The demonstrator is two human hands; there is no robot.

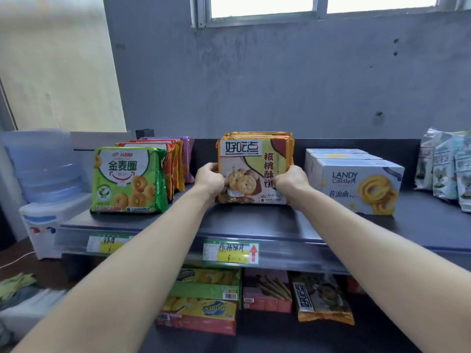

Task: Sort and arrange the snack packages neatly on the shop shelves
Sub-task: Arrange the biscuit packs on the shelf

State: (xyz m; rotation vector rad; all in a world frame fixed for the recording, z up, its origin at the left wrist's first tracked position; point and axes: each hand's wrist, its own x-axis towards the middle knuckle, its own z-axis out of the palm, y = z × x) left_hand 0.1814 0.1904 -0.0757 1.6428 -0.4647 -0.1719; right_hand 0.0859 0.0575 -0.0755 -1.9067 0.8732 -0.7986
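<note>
A row of orange walnut-cookie packages (254, 159) stands upright in the middle of the dark top shelf (254, 220). My left hand (210, 179) grips the left edge of the front package and my right hand (290, 180) grips its right edge, both at its lower half. To the left stands a green ring-biscuit package (127, 179) with orange and purple packages (178, 159) lined up behind it. On the right, pale blue Landy Castle cookie boxes (356, 184) stand in a row.
Pale green bags (448, 171) stand at the shelf's far right. Price labels (230, 252) hang on the shelf's front rail. The lower shelf holds yellow-green boxes (206, 284), a pink box (266, 291) and an orange bag (322, 299). A water dispenser (43, 179) stands at the left.
</note>
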